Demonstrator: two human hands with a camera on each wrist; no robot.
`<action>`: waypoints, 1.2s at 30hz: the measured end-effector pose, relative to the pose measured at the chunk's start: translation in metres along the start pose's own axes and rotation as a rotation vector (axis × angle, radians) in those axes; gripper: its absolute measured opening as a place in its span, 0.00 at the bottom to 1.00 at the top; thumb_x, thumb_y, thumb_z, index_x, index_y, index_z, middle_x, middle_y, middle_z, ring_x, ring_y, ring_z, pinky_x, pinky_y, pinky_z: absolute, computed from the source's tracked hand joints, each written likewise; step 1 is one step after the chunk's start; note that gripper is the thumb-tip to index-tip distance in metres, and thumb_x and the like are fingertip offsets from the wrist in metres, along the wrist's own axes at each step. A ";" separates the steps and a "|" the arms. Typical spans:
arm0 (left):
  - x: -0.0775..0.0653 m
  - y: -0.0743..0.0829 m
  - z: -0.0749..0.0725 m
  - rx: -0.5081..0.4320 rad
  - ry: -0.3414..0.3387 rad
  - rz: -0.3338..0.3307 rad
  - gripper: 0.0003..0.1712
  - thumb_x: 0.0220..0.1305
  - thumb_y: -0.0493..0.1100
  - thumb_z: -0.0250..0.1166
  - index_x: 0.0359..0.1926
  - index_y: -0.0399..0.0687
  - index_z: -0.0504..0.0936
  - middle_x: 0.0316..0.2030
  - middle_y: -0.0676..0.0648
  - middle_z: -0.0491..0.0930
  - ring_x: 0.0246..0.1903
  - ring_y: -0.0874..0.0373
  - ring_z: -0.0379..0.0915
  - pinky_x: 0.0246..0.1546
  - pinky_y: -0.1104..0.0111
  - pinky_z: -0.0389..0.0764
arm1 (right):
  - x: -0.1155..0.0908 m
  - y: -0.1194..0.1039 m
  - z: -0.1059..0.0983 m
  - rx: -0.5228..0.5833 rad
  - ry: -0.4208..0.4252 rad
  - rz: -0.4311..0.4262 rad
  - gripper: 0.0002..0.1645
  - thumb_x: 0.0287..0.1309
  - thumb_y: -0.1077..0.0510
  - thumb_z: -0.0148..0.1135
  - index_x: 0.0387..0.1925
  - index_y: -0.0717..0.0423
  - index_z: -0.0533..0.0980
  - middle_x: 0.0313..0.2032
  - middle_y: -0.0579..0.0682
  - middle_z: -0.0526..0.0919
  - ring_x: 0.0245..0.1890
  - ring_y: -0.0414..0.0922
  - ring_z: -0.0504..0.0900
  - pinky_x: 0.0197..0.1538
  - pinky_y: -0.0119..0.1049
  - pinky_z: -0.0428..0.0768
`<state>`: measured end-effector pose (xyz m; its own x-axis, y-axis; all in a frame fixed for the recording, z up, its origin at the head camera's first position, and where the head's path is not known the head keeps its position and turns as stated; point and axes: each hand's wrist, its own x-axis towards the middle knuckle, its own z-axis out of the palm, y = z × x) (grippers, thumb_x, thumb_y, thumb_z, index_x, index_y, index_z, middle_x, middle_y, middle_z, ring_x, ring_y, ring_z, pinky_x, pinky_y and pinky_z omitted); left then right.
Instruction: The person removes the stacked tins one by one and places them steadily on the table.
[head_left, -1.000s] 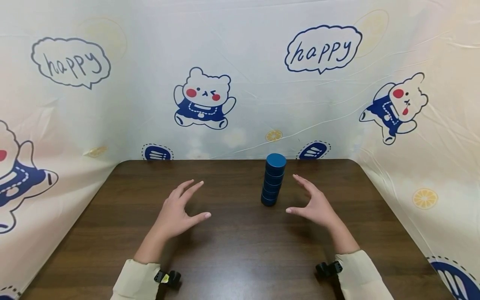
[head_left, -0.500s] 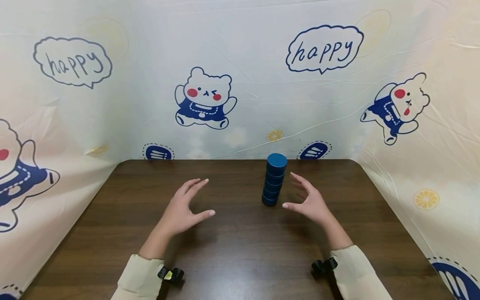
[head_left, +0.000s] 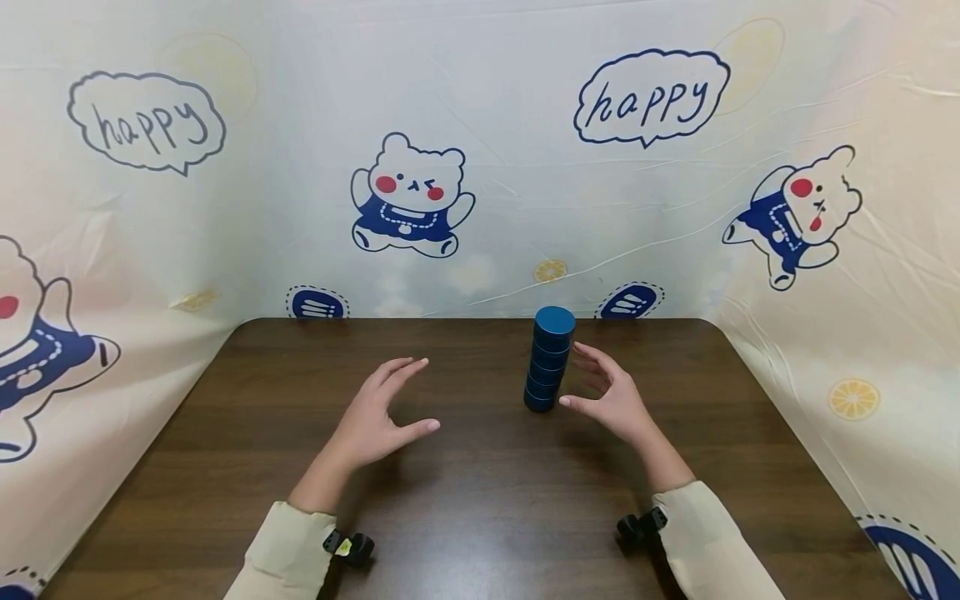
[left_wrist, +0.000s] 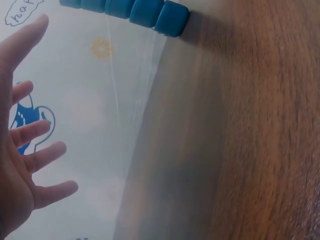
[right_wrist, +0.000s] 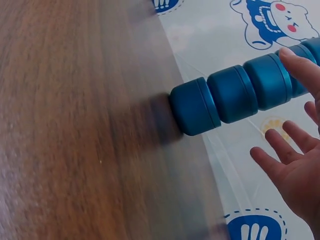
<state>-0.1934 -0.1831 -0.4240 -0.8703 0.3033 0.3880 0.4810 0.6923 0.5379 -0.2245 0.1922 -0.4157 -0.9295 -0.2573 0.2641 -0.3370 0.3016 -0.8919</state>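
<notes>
A tall stack of several round blue lidded tins stands upright on the brown wooden table, right of the middle and toward the back. Close by its right side is my right hand, thumb and fingers spread, fingertips right at the stack's edge. In the right wrist view the thumb overlaps the upper tins, while the lowest tin rests on the tabletop. My left hand hovers over the table left of the stack, fingers apart and holding nothing. Part of the stack also shows at the top of the left wrist view.
A pale cloth printed with bears and "happy" bubbles hangs behind the table and along both sides. Black wrist cameras are strapped at the left cuff and the right cuff.
My right hand has moved left, up to the stack's side. The left hand has drifted slightly right, still holding nothing. The stack stays in place.
</notes>
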 end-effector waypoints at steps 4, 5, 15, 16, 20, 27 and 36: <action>0.001 0.000 0.003 -0.016 0.003 0.002 0.49 0.51 0.62 0.73 0.72 0.60 0.64 0.68 0.44 0.62 0.65 0.41 0.59 0.56 0.35 0.66 | 0.000 -0.006 0.002 0.021 0.011 -0.010 0.45 0.51 0.67 0.73 0.68 0.63 0.62 0.66 0.64 0.67 0.64 0.63 0.67 0.62 0.61 0.68; 0.001 0.000 0.003 -0.020 0.006 0.006 0.48 0.51 0.62 0.73 0.72 0.60 0.64 0.68 0.44 0.62 0.65 0.41 0.59 0.56 0.35 0.66 | 0.001 -0.005 0.002 0.031 0.013 -0.011 0.45 0.51 0.67 0.73 0.68 0.63 0.62 0.66 0.64 0.67 0.64 0.63 0.68 0.62 0.60 0.68; 0.004 0.004 0.008 -0.052 0.003 0.005 0.48 0.51 0.62 0.73 0.71 0.59 0.65 0.67 0.46 0.64 0.64 0.43 0.61 0.57 0.37 0.67 | 0.016 0.034 0.011 0.102 0.037 0.016 0.46 0.50 0.65 0.74 0.69 0.52 0.63 0.66 0.55 0.68 0.63 0.54 0.70 0.62 0.50 0.72; 0.005 0.004 0.009 -0.055 0.001 0.006 0.48 0.51 0.62 0.73 0.71 0.59 0.65 0.66 0.46 0.64 0.64 0.44 0.61 0.57 0.37 0.67 | 0.018 0.036 0.012 0.104 0.040 0.017 0.46 0.50 0.64 0.74 0.69 0.52 0.63 0.66 0.55 0.69 0.63 0.54 0.70 0.62 0.50 0.72; 0.007 0.007 0.011 -0.071 -0.001 0.008 0.48 0.51 0.62 0.73 0.71 0.62 0.65 0.66 0.47 0.65 0.64 0.45 0.62 0.57 0.38 0.68 | 0.021 0.038 0.017 0.118 0.054 0.037 0.47 0.49 0.63 0.75 0.69 0.51 0.63 0.64 0.56 0.70 0.62 0.54 0.71 0.61 0.48 0.73; 0.009 0.009 0.014 -0.083 -0.022 0.006 0.47 0.52 0.63 0.72 0.71 0.63 0.64 0.66 0.48 0.65 0.64 0.47 0.62 0.57 0.40 0.68 | 0.026 0.037 0.022 0.192 0.077 0.062 0.46 0.49 0.68 0.74 0.69 0.57 0.62 0.62 0.61 0.71 0.61 0.56 0.71 0.61 0.48 0.73; 0.012 0.011 0.018 -0.085 -0.038 0.003 0.47 0.52 0.65 0.71 0.71 0.64 0.64 0.66 0.49 0.65 0.64 0.47 0.62 0.58 0.40 0.68 | 0.029 0.036 0.023 0.266 0.154 0.037 0.40 0.51 0.71 0.70 0.65 0.63 0.65 0.57 0.64 0.74 0.55 0.51 0.75 0.56 0.38 0.78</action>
<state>-0.2009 -0.1599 -0.4271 -0.8713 0.3313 0.3619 0.4897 0.6336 0.5989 -0.2597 0.1745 -0.4488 -0.9591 -0.1023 0.2641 -0.2703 0.0524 -0.9614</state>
